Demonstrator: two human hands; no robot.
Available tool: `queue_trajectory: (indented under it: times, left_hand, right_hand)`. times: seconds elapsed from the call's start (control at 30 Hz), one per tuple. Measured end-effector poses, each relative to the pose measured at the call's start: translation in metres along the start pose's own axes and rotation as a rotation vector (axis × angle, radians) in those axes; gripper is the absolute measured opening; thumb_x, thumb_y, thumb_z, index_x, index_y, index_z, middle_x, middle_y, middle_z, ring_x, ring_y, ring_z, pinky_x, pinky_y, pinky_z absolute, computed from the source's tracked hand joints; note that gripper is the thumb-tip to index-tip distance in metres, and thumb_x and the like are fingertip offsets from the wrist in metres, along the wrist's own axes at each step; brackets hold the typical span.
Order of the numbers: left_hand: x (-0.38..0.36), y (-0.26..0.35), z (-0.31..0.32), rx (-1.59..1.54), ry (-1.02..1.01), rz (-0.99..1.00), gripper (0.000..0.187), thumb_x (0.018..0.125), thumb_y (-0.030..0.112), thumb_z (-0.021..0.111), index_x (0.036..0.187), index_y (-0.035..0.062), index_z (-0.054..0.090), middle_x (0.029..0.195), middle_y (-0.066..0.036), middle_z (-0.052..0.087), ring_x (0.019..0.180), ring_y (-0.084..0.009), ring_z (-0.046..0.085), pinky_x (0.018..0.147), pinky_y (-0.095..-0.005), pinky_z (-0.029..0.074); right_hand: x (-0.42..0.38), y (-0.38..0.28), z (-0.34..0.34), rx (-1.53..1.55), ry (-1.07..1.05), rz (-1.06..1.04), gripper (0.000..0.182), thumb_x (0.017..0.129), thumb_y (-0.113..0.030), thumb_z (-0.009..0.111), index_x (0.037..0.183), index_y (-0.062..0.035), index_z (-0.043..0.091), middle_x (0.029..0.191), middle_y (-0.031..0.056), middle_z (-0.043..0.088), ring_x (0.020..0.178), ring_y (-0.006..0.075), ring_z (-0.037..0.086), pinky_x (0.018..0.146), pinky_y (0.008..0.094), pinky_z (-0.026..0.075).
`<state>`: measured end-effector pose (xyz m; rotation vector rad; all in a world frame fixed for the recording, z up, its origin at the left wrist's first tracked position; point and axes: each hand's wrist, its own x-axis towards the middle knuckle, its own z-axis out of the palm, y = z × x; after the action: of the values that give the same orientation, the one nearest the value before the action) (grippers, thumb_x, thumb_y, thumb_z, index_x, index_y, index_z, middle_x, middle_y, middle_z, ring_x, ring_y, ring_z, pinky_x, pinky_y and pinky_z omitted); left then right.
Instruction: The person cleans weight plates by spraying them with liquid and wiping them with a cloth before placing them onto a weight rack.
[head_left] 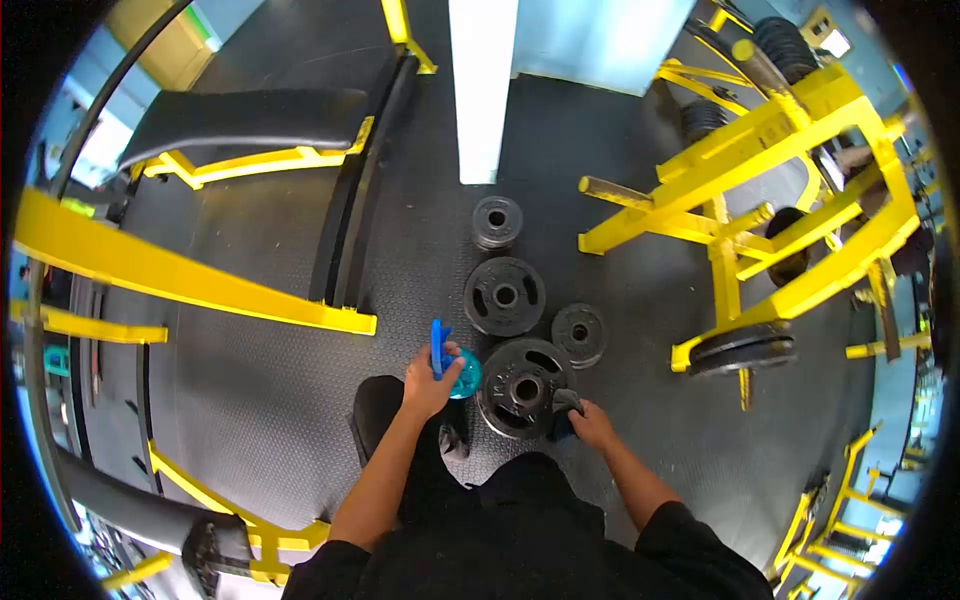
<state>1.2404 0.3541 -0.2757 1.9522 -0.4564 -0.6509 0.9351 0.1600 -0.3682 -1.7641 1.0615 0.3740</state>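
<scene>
My left hand point(428, 385) is closed around a spray bottle with a blue trigger head point(438, 348) and a teal see-through body point(466, 376). The bottle is just left of the nearest large black weight plate point(512, 412), which lies flat on the floor. My right hand point(592, 424) grips a dark grey cloth point(566, 404) at that plate's right edge. Beyond it lie another large weight plate point(505, 322), a smaller plate stack point(579, 338) to the right and a small plate stack point(497, 221) farther off.
A yellow plate-loaded frame point(700, 215) stands to the right, with black plates point(742, 352) on its low peg. On the left are a black padded bench point(250, 122) and a long yellow beam point(190, 275). A white pillar point(482, 100) rises ahead from the dark rubber floor point(420, 230).
</scene>
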Motion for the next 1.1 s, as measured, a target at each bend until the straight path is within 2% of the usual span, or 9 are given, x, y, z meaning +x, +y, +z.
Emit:
queue_trajectory:
  times: [0.07,0.17,0.3,0.37,0.57,0.73,0.83,0.93,1.1]
  left_hand:
    - [-0.007,-0.006,0.009,-0.008,0.050,0.021,0.033,0.085,0.023,0.075,0.110,0.0039,0.063,0.099,-0.010,0.071,0.090,-0.0206,0.068,0.083,-0.0344,0.053]
    - [-0.035,-0.027,0.020,0.050,0.065,0.001,0.033,0.085,0.024,0.076,0.107,0.0040,0.064,0.099,-0.011,0.070,0.092,-0.0199,0.068,0.083,-0.0342,0.052]
    - [-0.063,-0.028,0.041,0.051,0.175,0.115,0.029,0.087,0.021,0.075,0.106,0.0034,0.064,0.098,-0.010,0.070,0.091,-0.0185,0.067,0.082,-0.0345,0.052]
    - [-0.066,-0.017,0.039,0.086,0.030,0.000,0.029,0.087,0.021,0.075,0.107,0.0033,0.064,0.098,-0.009,0.069,0.088,-0.0178,0.067,0.081,-0.0338,0.052]
    - [-0.092,-0.007,0.061,0.099,0.083,0.113,0.029,0.085,0.021,0.076,0.105,0.0044,0.064,0.095,-0.006,0.069,0.084,-0.0136,0.064,0.077,-0.0311,0.052]
    - [-0.107,0.000,0.071,0.096,0.066,-0.008,0.031,0.085,0.022,0.077,0.106,0.0046,0.064,0.095,-0.006,0.069,0.085,-0.0139,0.064,0.078,-0.0314,0.052]
    - [-0.111,0.013,0.078,0.122,0.057,-0.030,0.031,0.085,0.024,0.077,0.107,0.0044,0.064,0.095,-0.006,0.069,0.085,-0.0139,0.064,0.078,-0.0316,0.052]
    - [-0.117,0.018,0.082,0.146,0.040,-0.012,0.034,0.085,0.026,0.077,0.107,0.0043,0.064,0.096,-0.006,0.070,0.086,-0.0137,0.065,0.078,-0.0318,0.052]
    - [-0.122,0.026,0.069,0.192,0.039,-0.010,0.036,0.084,0.027,0.078,0.108,0.0044,0.064,0.096,-0.007,0.070,0.087,-0.0158,0.067,0.078,-0.0331,0.054]
  right_hand:
    - [0.061,0.049,0.036,-0.219,0.332,-0.155,0.043,0.088,-0.034,0.060,0.114,0.0002,0.061,0.101,0.0255,0.068,0.095,0.0398,0.067,0.083,0.0467,0.051]
    - [0.044,-0.008,0.022,-0.366,0.213,-0.027,0.040,0.087,-0.028,0.060,0.114,0.0009,0.061,0.105,0.0272,0.066,0.099,0.0420,0.065,0.086,0.0472,0.050]
    - [0.027,0.028,0.038,-0.145,0.324,-0.125,0.040,0.086,-0.027,0.060,0.114,0.0012,0.061,0.100,0.0269,0.067,0.097,0.0427,0.065,0.086,0.0472,0.050]
    - [0.020,0.037,0.038,0.183,0.228,-0.190,0.040,0.086,-0.027,0.060,0.113,0.0022,0.061,0.100,0.0268,0.066,0.098,0.0436,0.064,0.086,0.0474,0.049]
    - [-0.008,0.043,-0.015,0.162,0.195,-0.079,0.041,0.089,-0.026,0.054,0.117,0.0031,0.060,0.112,0.0272,0.065,0.110,0.0424,0.062,0.093,0.0432,0.047]
    - [0.007,0.059,-0.033,0.280,0.172,-0.024,0.045,0.090,-0.026,0.051,0.124,0.0019,0.059,0.115,0.0271,0.065,0.111,0.0430,0.061,0.094,0.0446,0.046]
    - [0.035,0.075,-0.025,0.155,0.236,0.067,0.047,0.091,-0.028,0.050,0.127,0.0004,0.057,0.118,0.0277,0.064,0.114,0.0437,0.059,0.096,0.0451,0.045]
    - [0.051,0.082,-0.024,0.134,0.219,0.129,0.060,0.092,-0.032,0.051,0.140,0.0047,0.045,0.134,0.0295,0.054,0.125,0.0448,0.051,0.105,0.0462,0.040]
    - [0.048,0.063,-0.028,0.230,0.312,0.251,0.053,0.092,-0.028,0.051,0.133,0.0048,0.051,0.131,0.0305,0.056,0.124,0.0440,0.052,0.105,0.0461,0.040]
